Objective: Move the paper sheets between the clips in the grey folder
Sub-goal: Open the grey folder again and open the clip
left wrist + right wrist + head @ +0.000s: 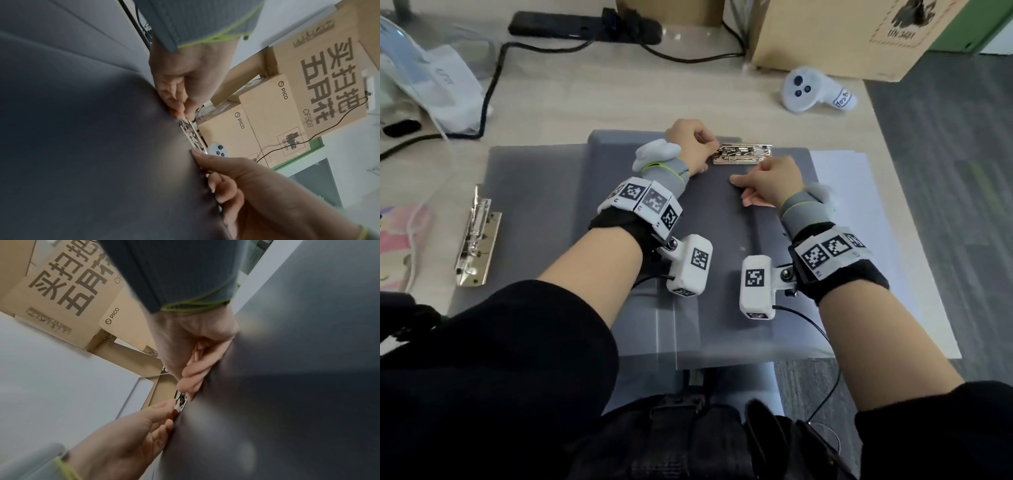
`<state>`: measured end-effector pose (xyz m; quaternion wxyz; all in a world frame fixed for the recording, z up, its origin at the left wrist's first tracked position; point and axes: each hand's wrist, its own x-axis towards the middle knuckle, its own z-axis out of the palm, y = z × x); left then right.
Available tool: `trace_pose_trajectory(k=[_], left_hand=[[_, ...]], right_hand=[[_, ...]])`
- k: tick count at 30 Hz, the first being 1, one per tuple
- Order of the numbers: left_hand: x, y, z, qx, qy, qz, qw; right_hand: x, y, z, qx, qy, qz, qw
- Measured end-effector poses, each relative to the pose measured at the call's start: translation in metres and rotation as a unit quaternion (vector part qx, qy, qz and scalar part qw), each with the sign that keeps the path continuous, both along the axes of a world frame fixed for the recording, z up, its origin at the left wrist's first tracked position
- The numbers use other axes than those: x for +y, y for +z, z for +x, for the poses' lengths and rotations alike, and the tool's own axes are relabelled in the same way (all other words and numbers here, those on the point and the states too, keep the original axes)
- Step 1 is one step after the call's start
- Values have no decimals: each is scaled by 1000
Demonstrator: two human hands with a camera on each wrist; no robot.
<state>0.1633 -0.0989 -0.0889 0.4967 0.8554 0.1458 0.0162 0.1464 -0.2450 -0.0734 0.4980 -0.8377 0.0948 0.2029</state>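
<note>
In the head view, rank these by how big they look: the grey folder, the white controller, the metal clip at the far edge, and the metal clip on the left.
1. grey folder
2. left clip
3. white controller and far clip: about alike; the far clip is partly hidden by the left hand, so no ranking.

Greys, silver and beige
Grey folder (544, 205), silver clips (742, 155), white paper sheets (859, 205), pale beige surface (619, 96); black-and-white checked markers on the wristbands (643, 202).
</note>
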Motion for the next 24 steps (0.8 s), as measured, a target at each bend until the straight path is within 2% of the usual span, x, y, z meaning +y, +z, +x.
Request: trace_pose_trajectory(k=[3, 6, 15, 18, 21, 24], left_hand=[[2, 4, 5, 21, 12, 41, 999], [-1, 3, 11, 35, -8, 68, 997], [-1, 0, 9, 7, -35, 123, 992], [0, 3, 7, -4, -36, 107, 994], [-4, 18, 9, -51, -36, 102, 993], [-19, 33, 13, -46, -95, 87, 991]], right_hand=[[1, -2, 1, 3, -4, 13, 1000], [1, -3, 4, 5, -4, 12, 1000], [4, -1, 3, 1, -11, 3, 1000], [5, 0, 1, 3, -13, 0, 1000], [5, 1, 1, 5, -13, -1, 1000], [4, 0, 1, 4, -14, -2, 1000]])
